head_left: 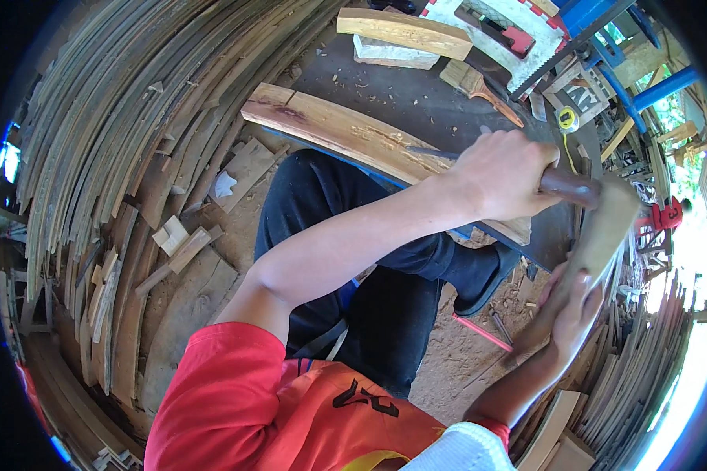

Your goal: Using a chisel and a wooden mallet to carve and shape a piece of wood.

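My left hand (501, 174) is wrapped round a chisel, its dark wooden handle (571, 188) sticking out to the right of the fist. The thin chisel blade (432, 151) points left over a long wooden board (353, 137), whose surface is chipped and cut along the middle. Whether the blade's tip touches the wood, I cannot tell. In my right hand (577, 308) is a wooden mallet, blurred by motion; its pale upper part (609, 220) is close to the butt of the chisel handle. My leg (322, 184) is bent beside the board.
Long curved wood strips (133, 118) are stacked at left. On the dark bench (369, 86) lie a wood piece (404, 30), a brush (479, 86), a white-and-red frame (518, 43) and a tape measure (567, 119). A pink stick (483, 332) and wood scraps (182, 250) litter the ground.
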Available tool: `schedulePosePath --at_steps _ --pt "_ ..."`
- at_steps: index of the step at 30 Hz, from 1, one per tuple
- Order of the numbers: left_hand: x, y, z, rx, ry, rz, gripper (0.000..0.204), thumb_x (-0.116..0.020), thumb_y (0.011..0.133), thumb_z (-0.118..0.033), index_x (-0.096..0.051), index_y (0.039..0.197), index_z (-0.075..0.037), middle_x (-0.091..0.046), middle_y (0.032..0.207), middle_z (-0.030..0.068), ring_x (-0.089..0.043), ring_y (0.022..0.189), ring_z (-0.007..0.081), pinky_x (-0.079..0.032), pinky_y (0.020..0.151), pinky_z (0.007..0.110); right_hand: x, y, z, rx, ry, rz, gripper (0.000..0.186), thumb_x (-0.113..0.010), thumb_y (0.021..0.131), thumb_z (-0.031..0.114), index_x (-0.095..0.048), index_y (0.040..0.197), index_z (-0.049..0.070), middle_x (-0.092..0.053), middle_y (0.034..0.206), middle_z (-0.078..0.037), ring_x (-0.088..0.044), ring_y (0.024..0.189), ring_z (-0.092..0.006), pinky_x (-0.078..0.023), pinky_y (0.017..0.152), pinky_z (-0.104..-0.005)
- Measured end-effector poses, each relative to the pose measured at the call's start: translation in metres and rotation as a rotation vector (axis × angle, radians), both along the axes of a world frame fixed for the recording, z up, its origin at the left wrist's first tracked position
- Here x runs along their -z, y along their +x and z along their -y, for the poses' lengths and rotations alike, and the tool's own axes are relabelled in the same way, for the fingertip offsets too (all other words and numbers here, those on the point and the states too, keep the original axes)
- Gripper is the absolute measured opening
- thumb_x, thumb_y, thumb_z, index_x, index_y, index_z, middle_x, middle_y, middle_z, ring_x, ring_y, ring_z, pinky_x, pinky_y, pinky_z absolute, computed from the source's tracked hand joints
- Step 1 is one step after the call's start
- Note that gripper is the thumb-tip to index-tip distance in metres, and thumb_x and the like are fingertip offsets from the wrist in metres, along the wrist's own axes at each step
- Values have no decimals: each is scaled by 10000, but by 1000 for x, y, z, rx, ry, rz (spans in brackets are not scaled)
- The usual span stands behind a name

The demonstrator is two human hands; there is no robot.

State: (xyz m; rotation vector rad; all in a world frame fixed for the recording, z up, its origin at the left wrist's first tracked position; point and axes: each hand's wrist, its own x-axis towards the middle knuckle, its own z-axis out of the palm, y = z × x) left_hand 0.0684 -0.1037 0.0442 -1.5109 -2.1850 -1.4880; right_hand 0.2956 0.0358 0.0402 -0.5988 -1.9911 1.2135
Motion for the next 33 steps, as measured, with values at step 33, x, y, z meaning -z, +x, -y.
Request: schedulePosePath --at_steps 33 --pt "5 0 25 43 -48 -101 216 -751 801 -280 -657 835 -88 -680 661 134 -714 678 353 -581 682 448 34 9 25 -162 -179 88 625 -468 1047 526 -524 1213 -74 -567 763 -121 -528 502 -185 -421 453 -295"
